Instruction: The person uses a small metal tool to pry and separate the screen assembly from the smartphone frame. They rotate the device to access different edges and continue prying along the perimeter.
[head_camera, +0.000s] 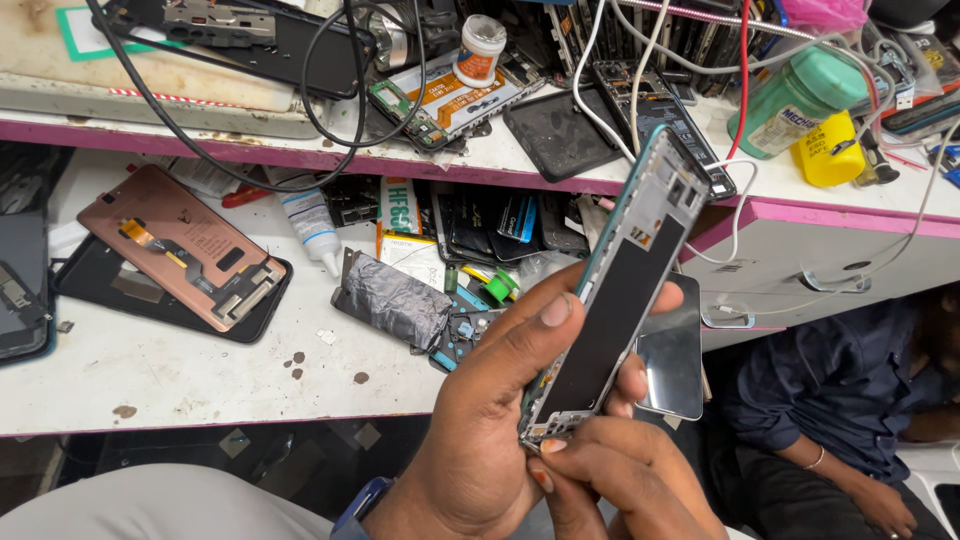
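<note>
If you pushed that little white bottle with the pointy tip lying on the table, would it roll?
Probably. The small white bottle is round and lies on its side, so a sideways nudge would likely roll it. It looks like thin plastic, so probably light. The clutter of phone parts beside it would likely stop it soon.

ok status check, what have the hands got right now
Left hand grips opened phone frame, tilted upright. Right hand fingertips pinch its bottom edge. Loose screen panel behind it; nothing blocking.
</note>
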